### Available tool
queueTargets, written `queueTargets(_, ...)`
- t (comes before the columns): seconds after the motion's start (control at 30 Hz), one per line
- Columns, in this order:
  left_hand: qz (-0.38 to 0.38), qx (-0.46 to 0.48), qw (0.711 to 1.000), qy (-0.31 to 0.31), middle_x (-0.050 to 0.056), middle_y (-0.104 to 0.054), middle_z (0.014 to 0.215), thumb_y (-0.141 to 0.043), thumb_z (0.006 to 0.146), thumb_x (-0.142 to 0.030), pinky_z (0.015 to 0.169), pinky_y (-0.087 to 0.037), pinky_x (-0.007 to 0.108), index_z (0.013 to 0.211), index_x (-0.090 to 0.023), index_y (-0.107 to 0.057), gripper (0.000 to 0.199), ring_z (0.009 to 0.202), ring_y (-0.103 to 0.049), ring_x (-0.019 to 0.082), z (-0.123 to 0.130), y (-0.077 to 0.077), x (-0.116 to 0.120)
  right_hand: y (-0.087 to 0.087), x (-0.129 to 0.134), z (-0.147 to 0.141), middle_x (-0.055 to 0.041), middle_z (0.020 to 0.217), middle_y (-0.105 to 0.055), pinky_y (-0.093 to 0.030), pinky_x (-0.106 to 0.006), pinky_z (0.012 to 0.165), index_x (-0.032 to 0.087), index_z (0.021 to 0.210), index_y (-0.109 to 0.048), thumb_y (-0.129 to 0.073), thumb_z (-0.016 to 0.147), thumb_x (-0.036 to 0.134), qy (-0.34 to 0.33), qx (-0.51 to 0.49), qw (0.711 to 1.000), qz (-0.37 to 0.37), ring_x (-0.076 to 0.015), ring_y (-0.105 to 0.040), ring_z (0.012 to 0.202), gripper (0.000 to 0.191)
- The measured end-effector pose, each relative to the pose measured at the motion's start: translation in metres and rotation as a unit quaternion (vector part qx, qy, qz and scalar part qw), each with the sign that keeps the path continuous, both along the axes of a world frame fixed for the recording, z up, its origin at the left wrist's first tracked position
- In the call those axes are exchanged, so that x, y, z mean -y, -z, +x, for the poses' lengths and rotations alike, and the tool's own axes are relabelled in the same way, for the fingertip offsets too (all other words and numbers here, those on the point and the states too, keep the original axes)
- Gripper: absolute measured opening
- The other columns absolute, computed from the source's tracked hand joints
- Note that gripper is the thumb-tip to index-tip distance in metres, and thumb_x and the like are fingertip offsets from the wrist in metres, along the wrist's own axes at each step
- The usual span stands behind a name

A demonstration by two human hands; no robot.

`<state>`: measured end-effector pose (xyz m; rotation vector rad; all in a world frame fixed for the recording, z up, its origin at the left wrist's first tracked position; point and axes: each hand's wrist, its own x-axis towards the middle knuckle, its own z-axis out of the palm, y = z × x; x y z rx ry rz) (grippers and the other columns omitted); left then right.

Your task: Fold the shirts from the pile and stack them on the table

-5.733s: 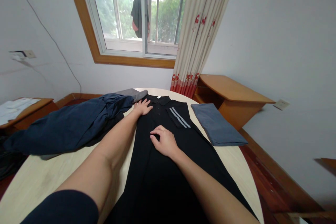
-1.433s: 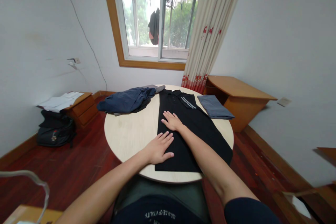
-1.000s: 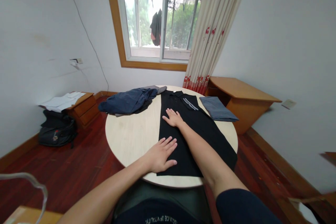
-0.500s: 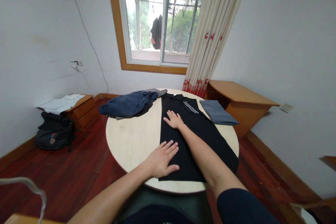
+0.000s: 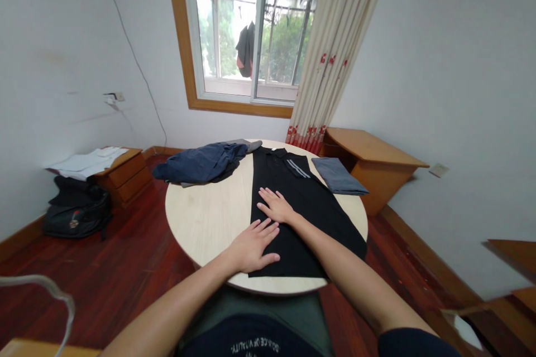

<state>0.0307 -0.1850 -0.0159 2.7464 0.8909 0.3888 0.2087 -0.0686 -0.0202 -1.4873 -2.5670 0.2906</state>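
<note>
A black collared shirt (image 5: 310, 206), folded lengthwise with its collar at the far end, lies on a round pale table (image 5: 205, 217). A sleeve with grey stripes is laid across its upper part. My left hand (image 5: 253, 245) rests flat on the shirt's near left edge, fingers spread. Just beyond it, my right hand (image 5: 276, 206) lies flat on the middle of the shirt, palm down. Neither hand grips anything. To the right of the shirt is a folded grey garment (image 5: 339, 175). A loose pile of dark blue clothing (image 5: 203, 163) sits at the table's far left.
A wooden desk (image 5: 372, 148) stands behind the table on the right. At the left are a small drawer cabinet (image 5: 128, 175) with papers (image 5: 86, 163) on top and a black bag (image 5: 77, 209) on the floor. A curtain (image 5: 326, 61) hangs by the window.
My right hand has slid nearer along the shirt, closer to my left hand. My left hand stays at the near left edge. The camera view has shifted slightly.
</note>
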Motion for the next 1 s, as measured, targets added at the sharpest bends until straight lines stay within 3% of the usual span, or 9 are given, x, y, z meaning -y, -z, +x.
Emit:
queueTargets(0.13, 0.000, 0.000, 1.000, 0.002, 0.013, -0.032, 0.160, -0.043, 0.096, -0.060, 0.121, -0.019, 0.051, 0.155, -0.019, -0.033, 0.073, 0.150, -0.024, 0.031, 0.000, -0.002, 0.001, -0.001, 0.001, 0.002, -0.0072, 0.165, -0.022, -0.011, -0.042, 0.122, 0.018, 0.158, -0.025, -0.022, 0.102, 0.056, 0.022, -0.017, 1.000, -0.001, -0.0201, -0.016, 0.153, 0.068)
queueTargets(0.23, -0.002, -0.005, 1.000, 0.001, 0.013, -0.031, 0.160, -0.044, 0.096, -0.060, 0.121, -0.019, 0.051, 0.155, -0.019, -0.033, 0.073, 0.150, -0.023, 0.031, -0.001, -0.003, 0.001, -0.002, -0.008, 0.008, -0.0085, 0.165, -0.018, -0.011, -0.043, 0.122, 0.016, 0.159, -0.022, -0.019, 0.102, 0.057, 0.079, -0.015, 0.997, 0.002, -0.0208, -0.012, 0.153, 0.071)
queueTargets(0.4, 0.000, -0.015, 1.000, -0.002, 0.012, -0.030, 0.161, -0.040, 0.097, -0.062, 0.122, -0.018, 0.049, 0.155, -0.018, -0.034, 0.073, 0.151, -0.022, 0.030, -0.001, -0.006, 0.002, -0.003, -0.026, 0.035, -0.0087, 0.165, -0.017, -0.009, -0.046, 0.122, 0.014, 0.158, -0.026, -0.018, 0.102, 0.057, 0.173, 0.012, 0.985, -0.010, -0.0218, -0.012, 0.153, 0.071)
queueTargets(0.6, -0.002, -0.019, 1.000, -0.003, 0.013, -0.029, 0.161, -0.039, 0.097, -0.063, 0.121, -0.019, 0.050, 0.154, -0.016, -0.034, 0.074, 0.151, -0.022, 0.031, -0.001, -0.007, 0.003, -0.002, -0.029, 0.069, -0.0095, 0.165, -0.020, -0.012, -0.044, 0.122, 0.012, 0.157, -0.027, -0.019, 0.102, 0.055, 0.213, 0.031, 0.977, -0.001, -0.0204, -0.015, 0.153, 0.070)
queueTargets(0.77, 0.006, -0.025, 1.000, -0.003, 0.011, -0.028, 0.162, -0.036, 0.097, -0.065, 0.121, -0.019, 0.049, 0.155, -0.018, -0.032, 0.075, 0.151, -0.022, 0.030, -0.001, -0.003, 0.002, -0.001, -0.015, 0.088, -0.0100, 0.164, -0.022, -0.014, -0.045, 0.122, 0.012, 0.156, -0.028, -0.020, 0.103, 0.052, 0.238, 0.056, 0.970, 0.010, -0.0211, -0.018, 0.152, 0.068)
queueTargets(1.0, 0.022, -0.019, 1.000, -0.003, 0.010, -0.029, 0.162, -0.039, 0.097, -0.063, 0.121, -0.018, 0.048, 0.156, -0.022, -0.030, 0.073, 0.151, -0.022, 0.029, -0.001, 0.003, -0.001, 0.004, 0.027, 0.116, -0.0082, 0.163, -0.026, -0.017, -0.044, 0.122, 0.017, 0.155, -0.034, -0.023, 0.102, 0.056, 0.194, 0.056, 0.979, 0.031, -0.0222, -0.020, 0.152, 0.067)
